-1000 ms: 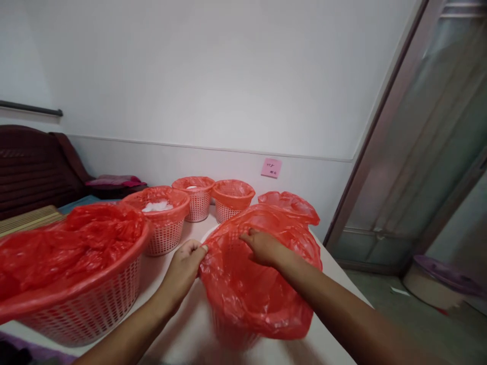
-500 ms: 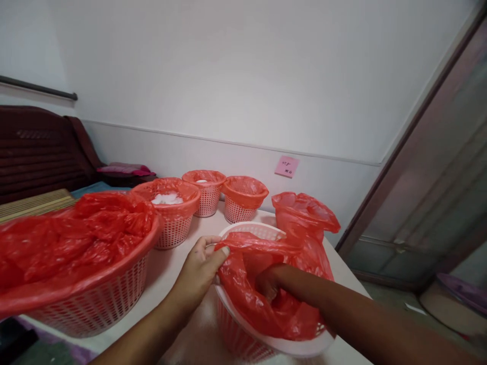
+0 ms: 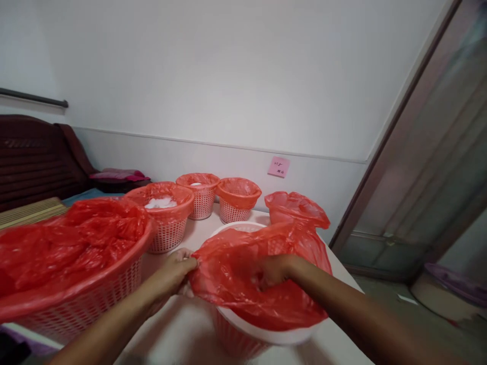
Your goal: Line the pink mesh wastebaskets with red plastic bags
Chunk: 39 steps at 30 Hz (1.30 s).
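My left hand (image 3: 180, 271) pinches the left edge of a thin red plastic bag (image 3: 236, 258), pulling that edge outward past the basket's rim. The bag lies loosely over and inside a white lattice basket (image 3: 262, 334) standing before me. My right hand (image 3: 272, 272) reaches down into the bag from the right, its fingers curled and a little blurred. Whether anything is between those fingers is hidden. Behind the basket, on its right, more red plastic (image 3: 297, 208) bulges up.
A large basket (image 3: 95, 289) lined with red plastic fills the left side. Smaller red-lined baskets (image 3: 238, 200) stand farther back; one holds white stuff (image 3: 161, 203). All are on a white table (image 3: 178, 329) by a wall bearing a pink note (image 3: 278, 167).
My left hand has drawn the bag's edge left and outward, so the bag opens wider and covers more of the rim. My right hand stays inside it. The view has shifted slightly.
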Motion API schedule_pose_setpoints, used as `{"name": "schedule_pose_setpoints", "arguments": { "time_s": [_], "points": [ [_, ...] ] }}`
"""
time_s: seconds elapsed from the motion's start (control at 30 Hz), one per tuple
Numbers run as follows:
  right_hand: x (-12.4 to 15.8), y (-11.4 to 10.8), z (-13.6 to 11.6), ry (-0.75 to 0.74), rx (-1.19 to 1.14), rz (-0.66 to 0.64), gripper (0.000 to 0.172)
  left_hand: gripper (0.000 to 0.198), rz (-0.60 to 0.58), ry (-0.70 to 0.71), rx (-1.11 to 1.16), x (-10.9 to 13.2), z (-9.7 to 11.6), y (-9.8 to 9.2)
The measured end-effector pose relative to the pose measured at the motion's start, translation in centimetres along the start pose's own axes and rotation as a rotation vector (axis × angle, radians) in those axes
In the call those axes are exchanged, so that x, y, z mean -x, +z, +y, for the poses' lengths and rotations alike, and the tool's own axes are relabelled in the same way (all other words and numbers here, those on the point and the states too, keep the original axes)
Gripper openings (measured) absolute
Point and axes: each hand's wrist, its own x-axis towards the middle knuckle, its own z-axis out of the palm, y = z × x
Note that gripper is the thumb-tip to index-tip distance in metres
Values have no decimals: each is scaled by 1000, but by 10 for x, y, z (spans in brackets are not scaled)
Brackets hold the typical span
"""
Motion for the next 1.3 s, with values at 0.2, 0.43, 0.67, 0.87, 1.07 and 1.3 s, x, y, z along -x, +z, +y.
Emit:
{"name": "schedule_pose_setpoints", "arguments": {
  "time_s": [0.2,0.43,0.67,0.87,1.07,1.3],
  "points": [
    [62,-27,-28,-193,-246,-188,26,52,71,115,-210,5,31,-7],
    [127,-2,-58,-166,-30,48,24,46,-62,46,-130,20,13,17],
    [138,45,-53,-49,298,291,12,42,-88,-56,51,19,6,9],
    [145,39,-42,-99,324,344,22,42,-9,118,-23,19,24,-13],
    [162,42,-27,-152,395,407,30,36,229,460,-146,39,50,11],
    [169,51,-4,-54,411,467,25,54,91,542,-600,38,73,77]
  ]
}}
